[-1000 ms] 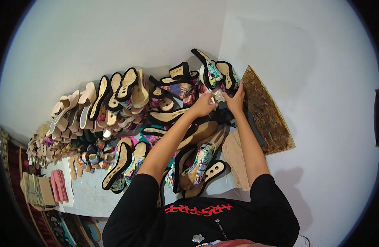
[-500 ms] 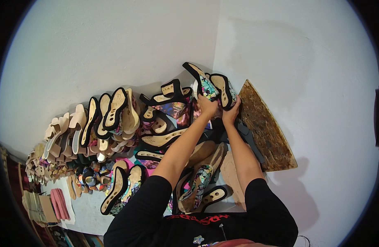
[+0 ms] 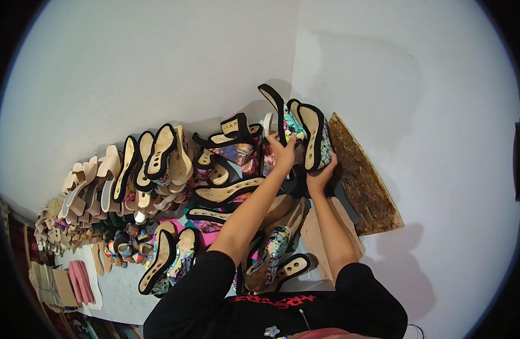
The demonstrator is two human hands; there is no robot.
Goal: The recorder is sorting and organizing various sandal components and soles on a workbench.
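Observation:
At the far corner my right hand (image 3: 321, 174) grips a wedge sole (image 3: 312, 133) from its lower right side. This sole has a tan face with holes, a black edge and a patterned side. My left hand (image 3: 283, 151) is closed round a second wedge sole (image 3: 294, 129) with a turquoise floral covering, its black-edged end pointing up and left. Another black-rimmed sole shows partly behind these two. Left of my hands, a dark floral wedge sole (image 3: 236, 148) lies on the pile.
A brown, rough-surfaced board (image 3: 364, 181) leans by the right wall. Rows of black-edged soles (image 3: 160, 152) and beige heeled sandals (image 3: 105, 169) line the back wall. Nearer lie more patterned wedges (image 3: 184, 254), tan soles (image 3: 315, 240) and a pink stack (image 3: 81, 281).
The sole in my right hand has come nearer and now stands apart from the left one. My left hand stays nearly in place, with its sole tipped more upright.

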